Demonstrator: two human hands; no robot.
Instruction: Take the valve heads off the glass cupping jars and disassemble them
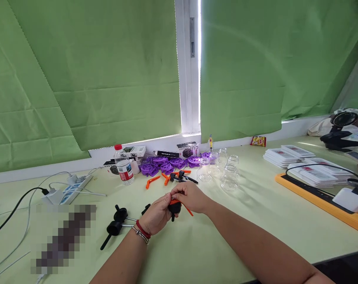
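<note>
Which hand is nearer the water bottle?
Left. The left hand is below and slightly right of the water bottle; the right hand is farther right.

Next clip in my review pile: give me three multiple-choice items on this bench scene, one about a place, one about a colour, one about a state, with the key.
1. Where does the water bottle stand?
A. Left of the purple parts
B. Among the clear jars
C. On the orange tray

2. What colour is the bottle's cap?
A. Blue
B. Red
C. Green

3. How are the hands placed?
A. Both flat on the table
B. Only the left hand holds something
C. Left hand and right hand together on the orange and black trigger part

Key: 1 A, the bottle is left of the purple pile. 2 B, the cap is red. 3 C, both hands' fingers close on the one small part.
</note>
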